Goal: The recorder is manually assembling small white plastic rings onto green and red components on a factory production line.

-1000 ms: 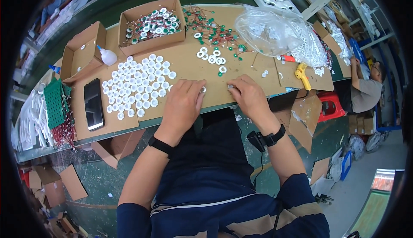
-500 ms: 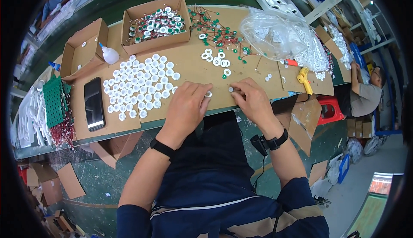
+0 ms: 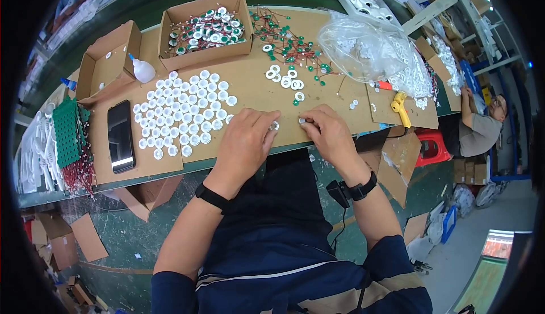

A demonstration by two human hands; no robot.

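Observation:
Near the table's front edge, my left hand [image 3: 245, 143] pinches a white ring [image 3: 275, 125] between thumb and fingers. Just to its right, my right hand [image 3: 330, 133] grips a small whitish disc [image 3: 302, 121] by its fingertips. A small gap separates the two pieces. Left of my left hand lie many round white caps [image 3: 183, 115], spread in a loose patch. Beyond my hands are several loose white rings [image 3: 285, 80] and a heap of green discs with red wires [image 3: 292, 48].
A cardboard box [image 3: 207, 58] of wired discs stands at the back, with another open box [image 3: 91, 70] and a white squeeze bottle [image 3: 143, 72] to its left. A phone [image 3: 121, 138] lies left. A plastic bag [image 3: 363, 47] and yellow glue gun [image 3: 400, 108] lie right. Another person [image 3: 482, 129] sits far right.
My right hand has moved slightly left with the small disc, closer to the ring. My left hand keeps its hold almost in place. The whole view has shifted slightly.

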